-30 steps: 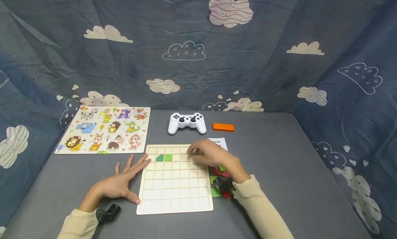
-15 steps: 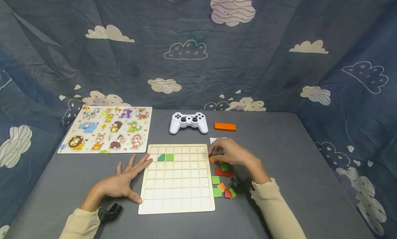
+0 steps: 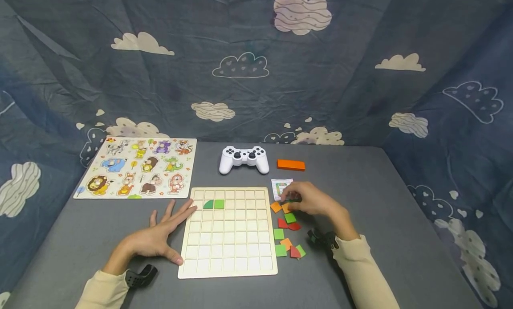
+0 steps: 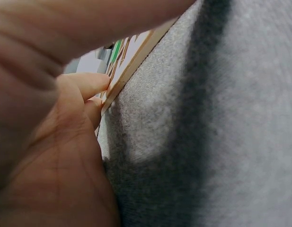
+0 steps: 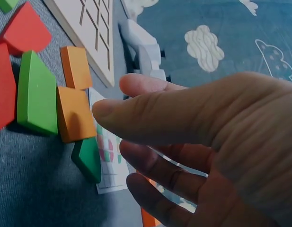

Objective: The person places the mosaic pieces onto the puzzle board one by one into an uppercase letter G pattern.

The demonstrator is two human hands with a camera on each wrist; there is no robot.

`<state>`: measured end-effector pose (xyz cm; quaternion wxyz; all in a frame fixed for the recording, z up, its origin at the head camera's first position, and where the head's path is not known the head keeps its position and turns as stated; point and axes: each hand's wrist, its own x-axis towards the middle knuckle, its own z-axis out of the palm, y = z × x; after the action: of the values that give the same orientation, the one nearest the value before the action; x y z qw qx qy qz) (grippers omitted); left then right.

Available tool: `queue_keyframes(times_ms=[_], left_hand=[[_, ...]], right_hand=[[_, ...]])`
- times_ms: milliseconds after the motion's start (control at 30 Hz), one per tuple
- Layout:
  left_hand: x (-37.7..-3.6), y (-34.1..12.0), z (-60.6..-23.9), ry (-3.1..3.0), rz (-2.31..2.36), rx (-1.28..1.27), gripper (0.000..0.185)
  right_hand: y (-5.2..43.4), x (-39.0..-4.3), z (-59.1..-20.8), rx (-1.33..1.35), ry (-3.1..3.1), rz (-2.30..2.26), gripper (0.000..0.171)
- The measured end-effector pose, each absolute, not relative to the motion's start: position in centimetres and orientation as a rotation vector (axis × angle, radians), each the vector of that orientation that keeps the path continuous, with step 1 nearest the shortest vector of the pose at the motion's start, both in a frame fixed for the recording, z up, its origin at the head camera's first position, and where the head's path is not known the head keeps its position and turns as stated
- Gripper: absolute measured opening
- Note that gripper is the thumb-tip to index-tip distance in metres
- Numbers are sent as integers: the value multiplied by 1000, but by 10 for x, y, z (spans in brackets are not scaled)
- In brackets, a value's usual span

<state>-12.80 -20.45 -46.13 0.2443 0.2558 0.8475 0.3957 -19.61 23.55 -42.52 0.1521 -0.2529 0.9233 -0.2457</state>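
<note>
Right hand (image 3: 310,201) over loose tiles, fingers relaxed, holding nothing
Dark green tile (image 5: 88,158) looks light, rigid; pinch its edges; left hand (image 3: 160,234) lies flat against grid board (image 3: 227,231)

pattern card (image 3: 281,187): print too small | right hand (image 3: 310,200): possibly hides 1 tile

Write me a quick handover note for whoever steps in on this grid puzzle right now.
Left hand: open, flat on the grey table, fingertips at the wooden grid board's left edge.
Right hand: open, reaching over a dark green piece beside the small pattern card; nothing gripped.
Done: two green tiles sit in the board's second row.
Left: all other cells; loose orange, green and red tiles lie right of the board.
</note>
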Motion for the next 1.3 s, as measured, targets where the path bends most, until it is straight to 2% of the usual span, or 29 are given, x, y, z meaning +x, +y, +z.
queue_keyframes(times_ms=[1300], left_hand=[[-129,-205,-463,2321,1056,673,129]], right_hand=[[242,-198,-435,-664,2624,-675,23]])
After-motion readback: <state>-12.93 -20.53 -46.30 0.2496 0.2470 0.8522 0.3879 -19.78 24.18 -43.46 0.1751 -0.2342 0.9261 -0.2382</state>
